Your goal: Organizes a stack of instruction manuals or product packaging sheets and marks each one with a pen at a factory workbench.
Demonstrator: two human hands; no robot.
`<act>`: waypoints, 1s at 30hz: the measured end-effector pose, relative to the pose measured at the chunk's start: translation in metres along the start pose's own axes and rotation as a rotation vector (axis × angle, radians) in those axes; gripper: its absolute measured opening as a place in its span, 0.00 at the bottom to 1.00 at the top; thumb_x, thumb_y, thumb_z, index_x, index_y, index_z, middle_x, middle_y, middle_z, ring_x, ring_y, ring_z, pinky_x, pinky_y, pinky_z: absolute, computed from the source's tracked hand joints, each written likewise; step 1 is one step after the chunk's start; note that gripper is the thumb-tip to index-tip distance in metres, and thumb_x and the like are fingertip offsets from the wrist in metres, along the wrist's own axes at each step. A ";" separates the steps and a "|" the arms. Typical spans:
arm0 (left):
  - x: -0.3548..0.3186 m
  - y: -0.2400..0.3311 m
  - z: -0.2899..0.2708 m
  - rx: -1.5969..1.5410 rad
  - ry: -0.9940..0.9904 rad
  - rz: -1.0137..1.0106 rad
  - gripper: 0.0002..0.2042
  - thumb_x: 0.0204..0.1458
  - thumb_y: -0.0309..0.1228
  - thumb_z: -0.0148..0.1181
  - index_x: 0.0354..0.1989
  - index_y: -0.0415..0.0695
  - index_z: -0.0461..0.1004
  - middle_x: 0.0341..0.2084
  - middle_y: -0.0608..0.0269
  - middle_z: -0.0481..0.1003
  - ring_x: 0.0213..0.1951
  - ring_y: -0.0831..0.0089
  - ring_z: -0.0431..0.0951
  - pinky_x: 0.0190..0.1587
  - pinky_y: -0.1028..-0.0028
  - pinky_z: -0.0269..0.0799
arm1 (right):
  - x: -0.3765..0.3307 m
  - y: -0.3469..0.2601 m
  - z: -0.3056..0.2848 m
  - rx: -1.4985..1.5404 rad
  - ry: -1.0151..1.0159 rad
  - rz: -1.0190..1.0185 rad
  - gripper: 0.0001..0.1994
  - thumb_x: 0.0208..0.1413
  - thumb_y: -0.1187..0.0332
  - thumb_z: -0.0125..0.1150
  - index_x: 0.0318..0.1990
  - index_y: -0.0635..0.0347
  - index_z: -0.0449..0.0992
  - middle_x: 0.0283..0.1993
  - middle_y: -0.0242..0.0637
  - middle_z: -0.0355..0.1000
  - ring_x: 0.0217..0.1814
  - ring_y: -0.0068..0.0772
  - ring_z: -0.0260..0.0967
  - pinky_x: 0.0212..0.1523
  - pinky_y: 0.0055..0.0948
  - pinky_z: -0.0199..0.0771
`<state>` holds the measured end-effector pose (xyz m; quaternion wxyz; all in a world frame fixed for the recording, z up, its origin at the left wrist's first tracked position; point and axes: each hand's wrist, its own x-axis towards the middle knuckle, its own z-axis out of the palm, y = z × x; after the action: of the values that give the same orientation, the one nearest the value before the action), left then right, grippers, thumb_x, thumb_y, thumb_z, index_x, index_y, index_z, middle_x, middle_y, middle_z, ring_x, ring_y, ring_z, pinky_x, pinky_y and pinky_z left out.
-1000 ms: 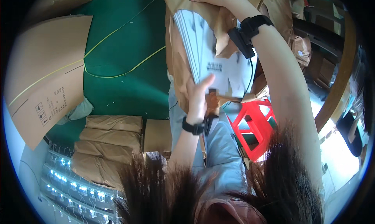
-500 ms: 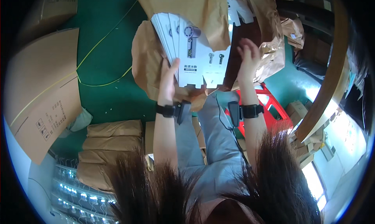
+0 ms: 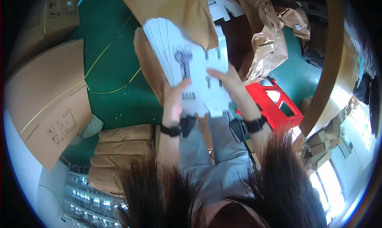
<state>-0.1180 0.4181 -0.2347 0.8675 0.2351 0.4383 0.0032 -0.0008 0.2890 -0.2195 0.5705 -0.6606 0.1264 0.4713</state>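
Between my hands is a fanned stack of flat white printed box blanks (image 3: 195, 69), showing pictures of a handheld fan. My left hand (image 3: 175, 100) grips the lower left edge, its thumb on top and its fingers hidden underneath. My right hand (image 3: 230, 85) holds the right edge, thumb lying on the printed face. Brown wrapping paper (image 3: 171, 9) overlaps the upper part of the stack, and more of it hangs behind the left edge. Further white blanks (image 3: 225, 5) show within the paper at the top.
A red plastic stool (image 3: 278, 100) stands to the right, by a curved wooden edge (image 3: 330, 81). At left are a large cardboard carton (image 3: 59, 104) and yellow strapping (image 3: 115, 92) on the green floor. Several brown paper-wrapped bundles (image 3: 123, 144) lie lower left, near shelves of small lights (image 3: 87, 196).
My right hand, formerly raised and apart from the stack, now grips its right edge. The stack has come nearer to me, drawn partly out of the paper.
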 end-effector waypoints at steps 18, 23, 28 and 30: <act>-0.252 0.031 0.158 0.568 -0.219 0.259 0.32 0.43 0.30 0.57 0.54 0.33 0.49 0.46 0.53 0.61 0.46 0.66 0.66 0.49 0.71 0.61 | -0.271 -0.088 -0.060 0.029 0.025 -0.433 0.35 0.37 0.62 0.65 0.52 0.68 0.56 0.46 0.42 0.64 0.49 0.34 0.62 0.50 0.29 0.62; -0.248 0.020 0.262 0.705 -0.641 0.441 0.31 0.46 0.34 0.56 0.54 0.33 0.49 0.49 0.54 0.58 0.50 0.68 0.62 0.51 0.70 0.58 | -0.339 -0.106 -0.124 0.592 0.250 -0.394 0.28 0.44 0.66 0.58 0.52 0.67 0.57 0.46 0.40 0.65 0.47 0.32 0.64 0.48 0.29 0.65; -0.237 0.021 0.312 0.773 -0.790 0.359 0.24 0.47 0.32 0.56 0.51 0.36 0.57 0.47 0.56 0.61 0.48 0.71 0.63 0.50 0.72 0.59 | -0.336 -0.092 -0.197 1.056 0.497 -0.562 0.24 0.48 0.67 0.54 0.52 0.68 0.58 0.47 0.41 0.65 0.45 0.34 0.66 0.46 0.32 0.67; -0.241 0.026 0.311 0.785 -0.765 0.293 0.22 0.47 0.31 0.56 0.49 0.37 0.58 0.45 0.57 0.62 0.47 0.71 0.64 0.49 0.73 0.61 | -0.325 -0.095 -0.235 1.085 0.614 -0.667 0.23 0.50 0.67 0.53 0.52 0.68 0.58 0.47 0.41 0.65 0.45 0.34 0.66 0.46 0.31 0.67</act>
<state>-0.0247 0.2645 0.1163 0.8026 0.5828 0.0240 -0.1248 0.0079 -0.0067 0.0677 0.8718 -0.3896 0.2897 -0.0659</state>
